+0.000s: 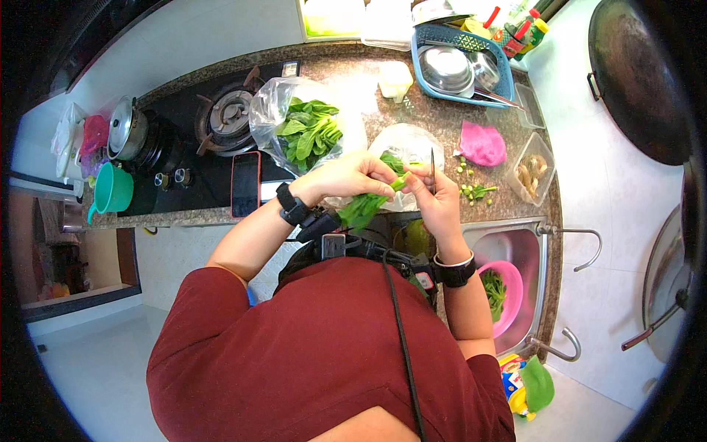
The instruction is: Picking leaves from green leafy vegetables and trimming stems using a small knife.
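My left hand (359, 174) grips a leafy green vegetable (365, 205), its leaves hanging toward me and its pale stem end pointing right. In my right hand (441, 207) is a small knife (432, 163) with its thin dark blade pointing away from me. The right thumb and fingers meet the stem end; whether the blade touches it I cannot tell. Beneath my hands lies a thin clear plastic bag (406, 141) with some greens partly hidden by the fingers. Beyond my left hand, a larger clear bag (270, 102) holds a bunch of leafy greens (310, 132).
Stem scraps (476, 191) lie near a pink cloth (482, 143) and a plastic container (533, 168). The steel sink (527, 243) holds a pink basin (511, 298) with greens. Left are a phone (246, 184), gas burner (231, 113) and green dipper (113, 188). A blue basket (464, 99) holds metal bowls.
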`<state>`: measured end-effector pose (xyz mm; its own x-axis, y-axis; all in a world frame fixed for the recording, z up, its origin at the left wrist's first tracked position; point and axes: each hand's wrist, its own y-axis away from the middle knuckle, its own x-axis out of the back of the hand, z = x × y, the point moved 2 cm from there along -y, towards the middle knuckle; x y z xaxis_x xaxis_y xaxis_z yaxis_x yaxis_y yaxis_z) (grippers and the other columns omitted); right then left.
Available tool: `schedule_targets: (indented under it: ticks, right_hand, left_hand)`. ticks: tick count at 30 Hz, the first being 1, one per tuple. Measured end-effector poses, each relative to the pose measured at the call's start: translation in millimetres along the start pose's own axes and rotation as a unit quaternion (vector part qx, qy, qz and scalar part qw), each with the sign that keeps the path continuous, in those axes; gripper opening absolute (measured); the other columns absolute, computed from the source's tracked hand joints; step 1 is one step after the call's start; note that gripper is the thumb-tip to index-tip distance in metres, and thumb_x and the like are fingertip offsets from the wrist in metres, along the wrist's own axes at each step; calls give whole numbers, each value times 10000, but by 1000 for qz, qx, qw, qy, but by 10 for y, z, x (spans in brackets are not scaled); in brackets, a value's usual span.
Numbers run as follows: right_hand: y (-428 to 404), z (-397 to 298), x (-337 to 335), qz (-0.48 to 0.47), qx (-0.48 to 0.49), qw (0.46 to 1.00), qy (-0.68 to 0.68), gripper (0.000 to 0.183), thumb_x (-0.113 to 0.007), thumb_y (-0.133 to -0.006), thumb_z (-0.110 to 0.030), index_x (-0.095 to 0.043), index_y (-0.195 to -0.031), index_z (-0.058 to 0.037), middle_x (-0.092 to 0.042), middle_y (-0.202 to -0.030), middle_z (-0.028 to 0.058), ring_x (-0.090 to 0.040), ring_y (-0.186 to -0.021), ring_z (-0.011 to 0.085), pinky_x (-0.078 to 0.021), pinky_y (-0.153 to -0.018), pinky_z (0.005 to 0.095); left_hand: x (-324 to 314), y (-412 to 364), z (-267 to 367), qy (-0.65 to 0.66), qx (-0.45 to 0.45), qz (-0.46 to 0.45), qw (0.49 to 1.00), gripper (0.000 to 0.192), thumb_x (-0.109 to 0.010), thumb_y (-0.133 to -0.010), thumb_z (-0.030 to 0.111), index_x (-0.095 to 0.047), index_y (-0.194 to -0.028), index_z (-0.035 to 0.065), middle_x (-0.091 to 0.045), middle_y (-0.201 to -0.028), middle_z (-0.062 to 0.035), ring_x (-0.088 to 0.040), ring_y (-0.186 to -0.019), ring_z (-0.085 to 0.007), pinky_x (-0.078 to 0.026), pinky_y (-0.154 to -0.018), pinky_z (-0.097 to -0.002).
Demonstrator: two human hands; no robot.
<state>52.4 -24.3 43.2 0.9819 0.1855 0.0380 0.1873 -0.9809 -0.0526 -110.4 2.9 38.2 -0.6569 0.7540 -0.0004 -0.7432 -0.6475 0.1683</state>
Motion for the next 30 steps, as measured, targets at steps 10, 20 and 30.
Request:
schedule_targets:
  ticks: [10,20,30]
  right_hand:
    - [236,-195,149,-10,77,957,280,444,-442,-823,-262,-342,-1213,-74,-538,-987,153,-532,-911,257,-412,-735,303]
    - [402,-259,266,-3,54,961,270,451,-489,-783,-151,-360,-1214,-136,-549,-965,145,-556,-854,256,-428,-698,301]
    - [539,-195,519,24,54,976,209,418,-477,-779,-110,-392,-1188,-100,-524,-1055,129,-535,-937,234,-406,-776,280]
  left_hand:
    - [-172,-43,130,15,-32,35,999,71,-467,-801,93,-508,-820,39,-443,-625,41,-397,-577,-38,-325,-500,-179]
    - [-344,-311,5,-36,-58,-20,997,140,-447,-827,137,-488,-905,29,-482,-721,10,-430,-668,-71,-366,-612,-218]
    - [-583,-546,92,120,11,-110,987,207,-410,-848,192,-511,-733,53,-498,-618,10,-448,-576,-70,-359,-538,-194]
